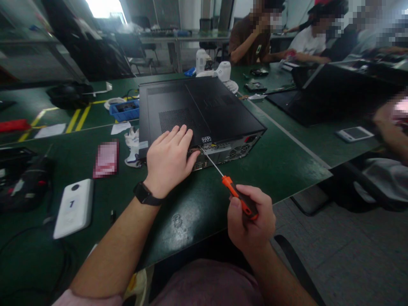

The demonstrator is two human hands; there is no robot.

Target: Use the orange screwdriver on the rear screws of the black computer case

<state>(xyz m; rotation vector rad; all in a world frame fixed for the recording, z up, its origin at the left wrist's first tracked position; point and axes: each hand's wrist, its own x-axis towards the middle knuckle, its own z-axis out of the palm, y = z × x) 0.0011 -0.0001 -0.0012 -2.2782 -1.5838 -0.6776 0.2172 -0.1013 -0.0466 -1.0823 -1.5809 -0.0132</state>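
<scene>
A black desktop computer case (204, 102) lies flat on the green table, its rear panel with ports and a fan grille facing me. My left hand (168, 157) rests on the near left part of its top cover, fingers stretched out and the thumb by the rear edge. In my right hand (251, 216) is an orange and black screwdriver (240, 197), gripped by the handle. Its thin shaft points up and left, and the tip meets the rear edge of the case near my left thumb. Whether the tip sits in a screw is too small to tell.
To the left lie a white phone-like device (74, 208), a blurred pink item (106, 159), a blue tray (126, 111) and crumpled white gloves (132, 146). White devices (223, 70) stand behind the case. A phone (355, 134) and a large black panel (318, 93) are rightward, with people beyond.
</scene>
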